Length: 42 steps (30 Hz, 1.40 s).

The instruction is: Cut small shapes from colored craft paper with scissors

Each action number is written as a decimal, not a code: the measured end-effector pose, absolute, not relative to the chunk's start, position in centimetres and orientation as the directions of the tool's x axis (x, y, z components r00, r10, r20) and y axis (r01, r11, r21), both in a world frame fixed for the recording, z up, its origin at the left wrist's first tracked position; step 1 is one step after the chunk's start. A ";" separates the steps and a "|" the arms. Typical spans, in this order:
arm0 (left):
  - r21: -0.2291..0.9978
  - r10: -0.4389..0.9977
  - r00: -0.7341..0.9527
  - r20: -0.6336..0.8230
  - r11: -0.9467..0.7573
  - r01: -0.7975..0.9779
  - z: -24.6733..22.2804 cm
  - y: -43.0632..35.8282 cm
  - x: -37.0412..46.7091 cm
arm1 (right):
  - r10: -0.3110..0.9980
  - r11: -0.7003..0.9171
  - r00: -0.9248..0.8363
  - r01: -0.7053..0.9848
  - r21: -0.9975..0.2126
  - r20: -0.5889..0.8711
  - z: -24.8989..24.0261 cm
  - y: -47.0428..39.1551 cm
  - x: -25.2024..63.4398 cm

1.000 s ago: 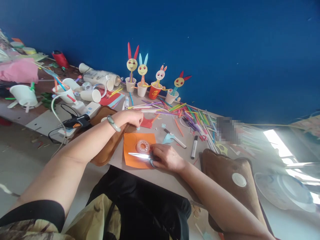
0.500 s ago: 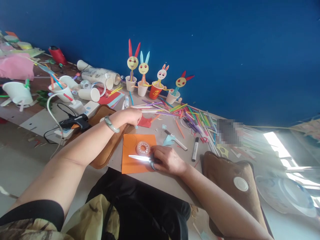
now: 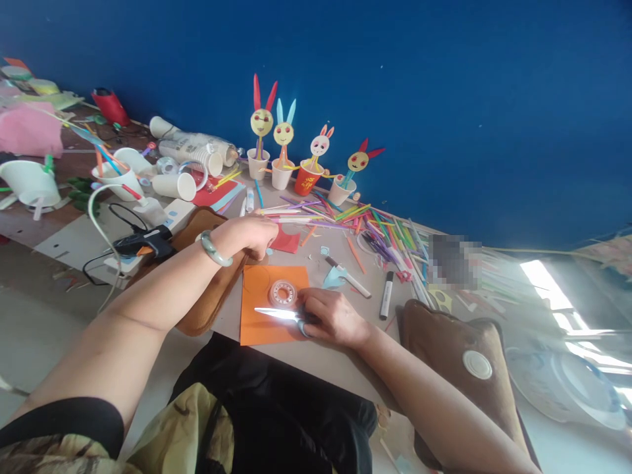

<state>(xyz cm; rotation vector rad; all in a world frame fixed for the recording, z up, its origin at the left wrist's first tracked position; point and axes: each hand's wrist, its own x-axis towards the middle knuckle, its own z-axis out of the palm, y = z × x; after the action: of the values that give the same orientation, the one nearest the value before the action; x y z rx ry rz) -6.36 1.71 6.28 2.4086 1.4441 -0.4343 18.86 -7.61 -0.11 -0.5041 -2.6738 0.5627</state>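
My right hand [image 3: 332,316] is closed around the handles of a pair of scissors [image 3: 276,313], whose bright blades point left over a sheet of orange paper [image 3: 254,322]. A roll of clear tape [image 3: 283,293] lies on that sheet, just beyond the blades. My left hand [image 3: 254,236], with a bangle on the wrist, reaches over the table beside a red piece of paper [image 3: 287,240]. Its fingers are curled down and closed. What they hold, if anything, is hidden.
Several rabbit-faced figures in paper cups [image 3: 282,176] stand along the blue wall. Coloured sticks [image 3: 345,214] lie scattered before them. A marker [image 3: 386,296], a cutter knife [image 3: 353,280] and a brown cushion [image 3: 444,368] are to the right. A power strip [image 3: 175,214] sits at left.
My left hand has shifted slightly down and left, and its fingers now bend lower beside the red paper. My right hand and the scissors have stayed in place.
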 end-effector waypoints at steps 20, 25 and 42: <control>0.237 0.746 0.475 -0.468 -0.412 0.880 6.9 2.3 -6.6 | 0.395 0.873 -0.866 0.249 -0.420 0.307 -0.1 -7.6 18.7; 0.188 0.765 0.524 -0.375 -0.491 0.851 6.3 2.8 -6.4 | 0.395 0.875 -0.869 0.257 -0.410 0.298 -0.1 -7.6 18.8; 0.375 0.868 0.433 0.245 -0.497 0.783 6.3 0.6 -4.4 | 0.391 0.870 -0.872 0.245 -0.429 0.294 -0.2 -7.6 18.8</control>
<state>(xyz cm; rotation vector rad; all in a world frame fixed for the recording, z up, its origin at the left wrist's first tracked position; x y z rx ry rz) -4.41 0.63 6.26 2.4792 1.4489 0.6072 18.80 -7.61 -0.21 -0.4717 -2.6657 0.5412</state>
